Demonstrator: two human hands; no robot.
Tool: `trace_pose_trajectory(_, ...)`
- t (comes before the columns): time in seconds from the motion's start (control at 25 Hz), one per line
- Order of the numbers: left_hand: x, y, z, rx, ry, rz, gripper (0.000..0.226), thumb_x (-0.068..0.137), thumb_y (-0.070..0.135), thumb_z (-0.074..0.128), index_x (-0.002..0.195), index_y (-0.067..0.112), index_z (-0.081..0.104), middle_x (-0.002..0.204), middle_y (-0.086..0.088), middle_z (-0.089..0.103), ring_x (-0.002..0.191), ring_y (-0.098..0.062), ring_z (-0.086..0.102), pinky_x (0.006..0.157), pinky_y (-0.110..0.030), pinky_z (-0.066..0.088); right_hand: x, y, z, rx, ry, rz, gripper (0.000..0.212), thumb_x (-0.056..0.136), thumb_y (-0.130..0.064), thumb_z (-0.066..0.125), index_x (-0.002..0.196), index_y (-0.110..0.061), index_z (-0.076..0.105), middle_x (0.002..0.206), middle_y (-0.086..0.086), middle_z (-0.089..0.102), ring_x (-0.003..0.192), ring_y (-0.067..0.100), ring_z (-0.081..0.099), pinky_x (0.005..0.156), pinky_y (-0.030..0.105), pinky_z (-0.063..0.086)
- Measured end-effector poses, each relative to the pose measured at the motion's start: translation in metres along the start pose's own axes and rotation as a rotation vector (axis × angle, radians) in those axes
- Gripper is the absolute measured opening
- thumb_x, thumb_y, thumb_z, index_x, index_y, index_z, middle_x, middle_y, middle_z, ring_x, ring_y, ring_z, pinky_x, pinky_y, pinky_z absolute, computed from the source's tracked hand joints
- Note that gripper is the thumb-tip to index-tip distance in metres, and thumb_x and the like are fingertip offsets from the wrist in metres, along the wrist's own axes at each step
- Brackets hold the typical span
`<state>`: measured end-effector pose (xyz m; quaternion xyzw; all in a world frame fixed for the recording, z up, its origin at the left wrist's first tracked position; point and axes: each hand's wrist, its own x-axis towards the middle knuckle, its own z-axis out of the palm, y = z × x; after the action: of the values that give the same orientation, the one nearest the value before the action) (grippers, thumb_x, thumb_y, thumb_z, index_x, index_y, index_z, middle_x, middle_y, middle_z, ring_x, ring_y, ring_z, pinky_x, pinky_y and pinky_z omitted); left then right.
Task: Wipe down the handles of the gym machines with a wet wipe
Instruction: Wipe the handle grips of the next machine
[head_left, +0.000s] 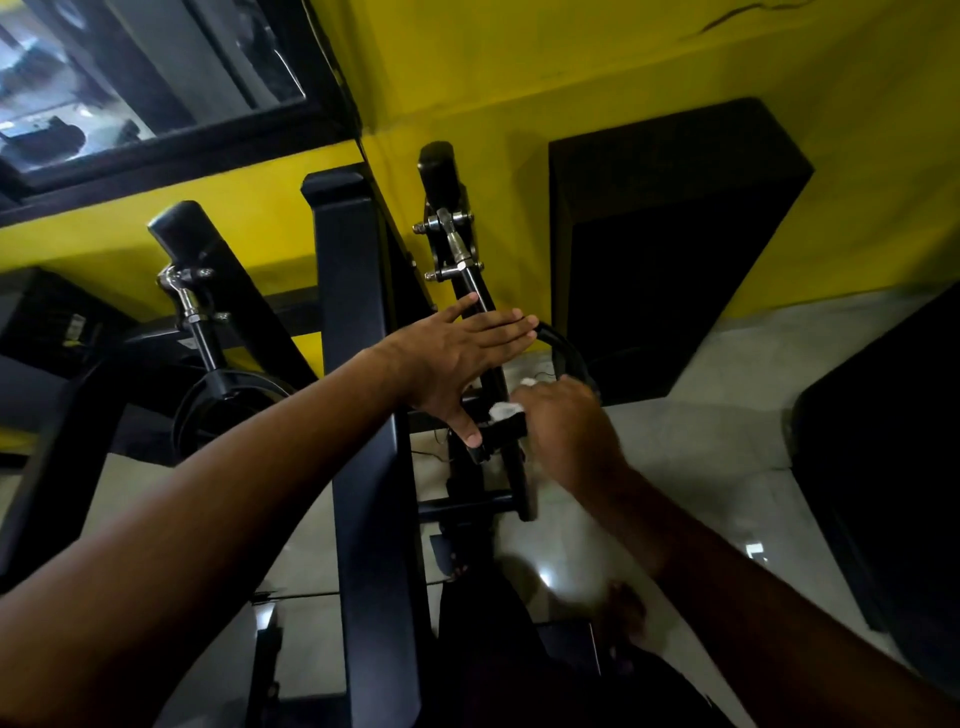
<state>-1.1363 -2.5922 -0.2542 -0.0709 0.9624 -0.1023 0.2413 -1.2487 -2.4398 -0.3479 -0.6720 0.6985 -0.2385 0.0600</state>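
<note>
The right hand (563, 421) is motion-blurred and covers most of the wet wipe (501, 412); the handle (501, 432) beneath is largely hidden.

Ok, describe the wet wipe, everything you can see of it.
The wet wipe is white and crumpled. Most of it is hidden inside the right hand, whose fingers curl round it. Only two small bunched bits show: one pressed against the short black handle of the machine, the other poking out higher up. It looks like soft tissue. Whether it is damp cannot be told.
</note>
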Motion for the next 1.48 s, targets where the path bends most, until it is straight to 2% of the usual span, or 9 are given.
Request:
trace_pose_trajectory(0.16,0.002,0.003,-0.002,0.000,-0.009,-0.006,0.131,0.065,0.093,0.047,0.153,0.023,-0.020,0.161,0.005,-0.025,0.147,-0.013,-0.025,0.116,-0.048,-0.020,0.002,0.002,-0.014,-0.030,-0.170,-0.171,0.028,0.082,-0.015,0.065,0.109,-0.011,0.071,0.103,0.012,0.071,0.095,0.033,0.067,0.089,0.043,0.052)
trace_pose_trajectory(0.28,0.001,0.002,-0.003,-0.025,-0.015,-0.016,0.132,0.065,0.092,0.050,0.154,0.024,-0.019,0.161,0.006,-0.024,0.147,-0.013,-0.024,0.117,-0.048,-0.019,0.001,0.003,-0.022,-0.018,-0.050,-0.032,0.055,0.087,-0.035,0.027,0.093,-0.005,0.072,0.087,0.014,0.071,0.082,0.035,0.067,0.079,0.041,0.053)
trace_pose_trajectory(0.4,0.001,0.002,-0.004,-0.022,-0.018,-0.013,0.131,0.066,0.092,0.049,0.153,0.024,-0.020,0.161,0.006,-0.026,0.147,-0.013,-0.025,0.118,-0.049,-0.018,-0.008,0.013,-0.010,0.037,0.139,-0.050,0.033,0.090,-0.018,0.043,0.088,-0.005,0.074,0.082,0.012,0.072,0.078,0.032,0.068,0.072,0.040,0.056)
trace_pose_trajectory(0.56,0.001,0.002,-0.004,-0.033,-0.019,-0.021,0.131,0.066,0.092,0.050,0.153,0.024,-0.021,0.161,0.006,-0.026,0.147,-0.013,-0.025,0.118,-0.051,-0.016,-0.024,0.001,0.002,0.219,0.333,0.406,0.018,0.089,0.001,0.055,0.096,-0.003,0.071,0.099,0.010,0.066,0.094,0.026,0.060,0.078,0.014,0.044)
trace_pose_trajectory(0.68,0.003,0.002,-0.003,-0.034,-0.005,-0.012,0.132,0.065,0.093,0.049,0.153,0.024,-0.020,0.161,0.006,-0.025,0.147,-0.013,-0.025,0.118,-0.050,-0.016,-0.020,-0.012,0.007,1.016,0.505,1.139,0.015,0.088,0.000,0.057,0.098,-0.008,0.065,0.099,0.007,0.065,0.091,0.024,0.063,0.065,0.007,0.042)
trace_pose_trajectory(0.76,0.004,0.000,-0.002,-0.024,0.004,-0.014,0.133,0.064,0.094,0.048,0.154,0.023,-0.020,0.161,0.006,-0.025,0.147,-0.013,-0.025,0.118,-0.050,-0.016,-0.018,-0.019,0.014,1.388,0.557,1.310,0.013,0.091,0.000,0.055,0.100,-0.008,0.059,0.099,0.012,0.063,0.081,0.022,0.061,0.061,0.017,0.048)
trace_pose_trajectory(1.24,0.003,0.003,0.000,-0.001,-0.004,-0.008,0.133,0.064,0.092,0.050,0.154,0.022,-0.019,0.162,0.005,-0.024,0.147,-0.014,-0.025,0.117,-0.050,-0.017,-0.030,-0.047,0.034,1.739,0.467,1.169,0.013,0.092,0.004,0.051,0.098,-0.007,0.055,0.086,0.004,0.060,0.083,0.017,0.062,0.075,0.027,0.051)
trace_pose_trajectory(1.32,0.004,0.004,-0.001,-0.008,0.005,-0.013,0.133,0.064,0.091,0.051,0.154,0.022,-0.019,0.162,0.005,-0.024,0.147,-0.013,-0.024,0.117,-0.049,-0.018,-0.033,-0.052,0.032,1.365,0.427,1.091,0.012,0.090,-0.003,0.058,0.093,-0.015,0.057,0.088,0.000,0.062,0.083,0.019,0.062,0.072,0.031,0.051)
trace_pose_trajectory(1.48,0.003,0.003,0.001,0.003,0.009,-0.005,0.133,0.063,0.095,0.045,0.155,0.022,-0.018,0.162,0.004,-0.023,0.148,-0.014,-0.023,0.118,-0.049,-0.015,-0.040,-0.055,0.029,0.518,0.375,0.451,0.023,0.091,-0.003,0.058,0.112,-0.009,0.067,0.115,-0.001,0.060,0.107,0.010,0.053,0.086,0.020,0.049)
